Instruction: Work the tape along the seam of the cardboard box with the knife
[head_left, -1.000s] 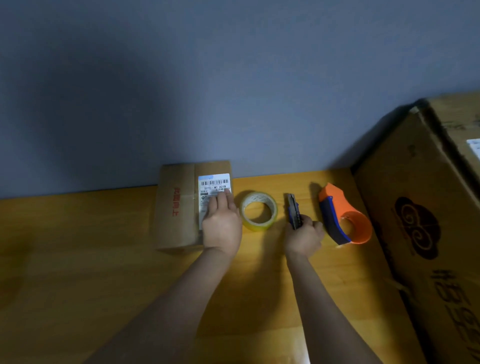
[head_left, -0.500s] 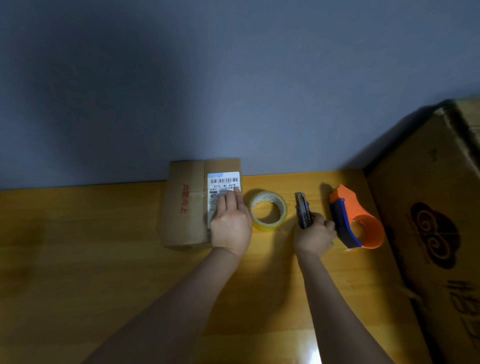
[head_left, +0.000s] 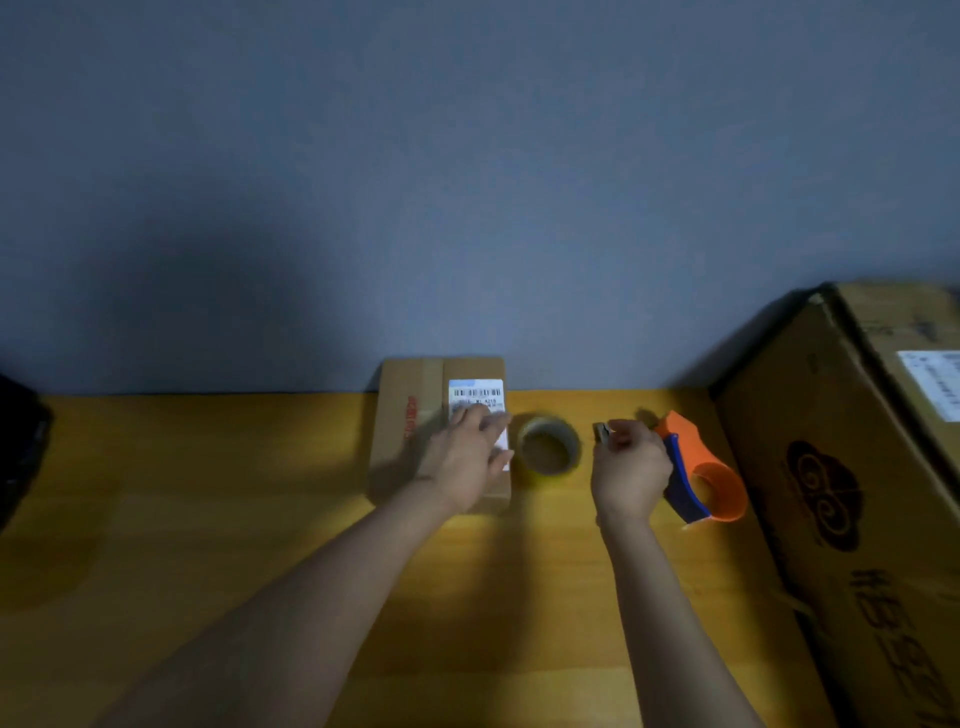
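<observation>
Knife (head_left: 602, 432) in right hand (head_left: 630, 470).

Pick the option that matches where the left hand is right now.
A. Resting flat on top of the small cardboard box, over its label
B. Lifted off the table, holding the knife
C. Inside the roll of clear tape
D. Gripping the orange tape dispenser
A: the left hand lies palm-down on the small cardboard box, fingers over its white label, while the right hand holds the knife.
</observation>
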